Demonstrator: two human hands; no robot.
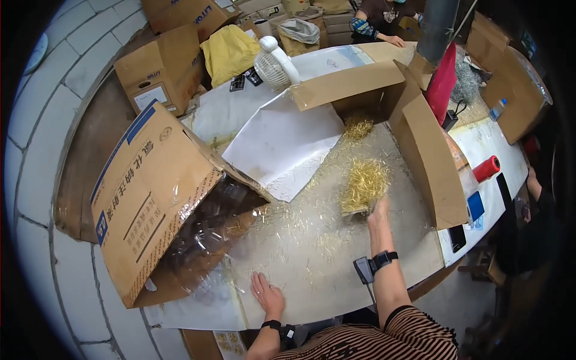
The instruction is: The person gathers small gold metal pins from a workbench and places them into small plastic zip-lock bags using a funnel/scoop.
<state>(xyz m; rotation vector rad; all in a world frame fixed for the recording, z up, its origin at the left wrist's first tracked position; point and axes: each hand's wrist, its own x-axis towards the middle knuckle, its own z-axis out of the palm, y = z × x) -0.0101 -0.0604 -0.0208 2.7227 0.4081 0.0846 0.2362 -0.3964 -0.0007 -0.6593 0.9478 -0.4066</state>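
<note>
My right hand [379, 210] is closed at the near edge of a small tray-like holder, mostly hidden under a heap of thin gold-coloured pins [366, 183]. The holder's exact kind cannot be made out. My left hand [268, 297] lies flat on the near part of the pale table [336, 288], fingers stretched out and holding nothing. Loose pins [288, 231] are scattered across the surface between my hands. A smaller pile of the same pins [358, 129] sits at the back, inside an opened cardboard box [432, 162] that walls the far and right sides.
A tilted cardboard box [162, 204] with clear plastic pieces [204, 240] spilling from its mouth stands at left. Behind are a white sheet [288, 144], a white fan [276, 66] and a yellow bag [231, 54]. A red roll [486, 168] lies at right; another person [390, 21] sits beyond.
</note>
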